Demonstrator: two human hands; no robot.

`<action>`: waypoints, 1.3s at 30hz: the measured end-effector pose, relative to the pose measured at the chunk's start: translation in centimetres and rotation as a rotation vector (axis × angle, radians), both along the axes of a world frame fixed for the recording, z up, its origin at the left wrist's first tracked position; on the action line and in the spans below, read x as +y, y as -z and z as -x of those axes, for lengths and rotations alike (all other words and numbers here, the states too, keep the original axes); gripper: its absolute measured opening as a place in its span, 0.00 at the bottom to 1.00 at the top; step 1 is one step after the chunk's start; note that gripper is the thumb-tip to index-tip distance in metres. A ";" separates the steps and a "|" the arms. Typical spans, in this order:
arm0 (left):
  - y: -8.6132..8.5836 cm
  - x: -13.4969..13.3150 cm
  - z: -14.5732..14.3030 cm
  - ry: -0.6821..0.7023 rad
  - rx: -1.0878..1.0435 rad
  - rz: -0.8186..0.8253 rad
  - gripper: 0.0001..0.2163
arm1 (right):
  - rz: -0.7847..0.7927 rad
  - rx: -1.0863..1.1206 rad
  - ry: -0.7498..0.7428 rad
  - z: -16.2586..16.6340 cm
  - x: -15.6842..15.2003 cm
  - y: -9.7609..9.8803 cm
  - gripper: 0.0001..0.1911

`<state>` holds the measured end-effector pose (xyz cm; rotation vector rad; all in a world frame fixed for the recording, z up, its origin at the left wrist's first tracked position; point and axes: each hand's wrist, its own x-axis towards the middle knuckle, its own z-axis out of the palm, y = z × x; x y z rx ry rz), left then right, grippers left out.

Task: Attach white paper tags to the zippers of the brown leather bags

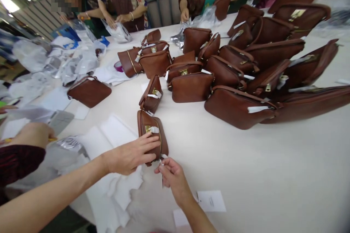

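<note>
A small brown leather handbag (157,142) lies on the white table before me, with a gold clasp partly covered in white wrapping. A zipper runs along its right side. My left hand (129,154) rests on the bag with fingers stretched out across its near part. At the bag's near end, my right hand (172,176) pinches a small white-wrapped piece by the zipper's end; the fingertips hide most of it. Just beyond stands another small brown handbag (151,94), also with white wrapping on its gold clasp.
Many brown bags (243,107) crowd the table ahead and right. White sheets (109,189) lie at left, with plastic bags (35,58) beyond. White tags (212,201) lie near my right wrist. A co-worker's hand (32,134) is at left; other people work across the table.
</note>
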<state>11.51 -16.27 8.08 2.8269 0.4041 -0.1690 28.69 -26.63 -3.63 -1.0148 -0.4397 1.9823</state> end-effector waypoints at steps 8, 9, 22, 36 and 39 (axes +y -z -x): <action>2.5 -1.9 0.3 -0.151 -0.170 -0.292 0.13 | -0.056 -0.176 0.000 -0.2 0.0 -0.6 0.15; 2.6 -2.4 0.3 -0.196 -0.187 -0.302 0.13 | -0.074 -0.216 0.012 -0.3 0.0 -0.7 0.14; 3.2 -5.4 -1.1 -0.411 -0.245 -0.244 0.12 | -0.166 -0.344 -0.044 -1.2 0.1 -0.8 0.11; 3.3 -5.3 -1.2 -0.425 -0.224 -0.235 0.12 | -0.280 -0.358 -0.021 -1.7 0.6 -0.7 0.07; 3.3 -5.2 -1.3 -0.427 -0.222 -0.231 0.12 | -0.303 -0.385 -0.003 -1.9 0.8 -0.8 0.06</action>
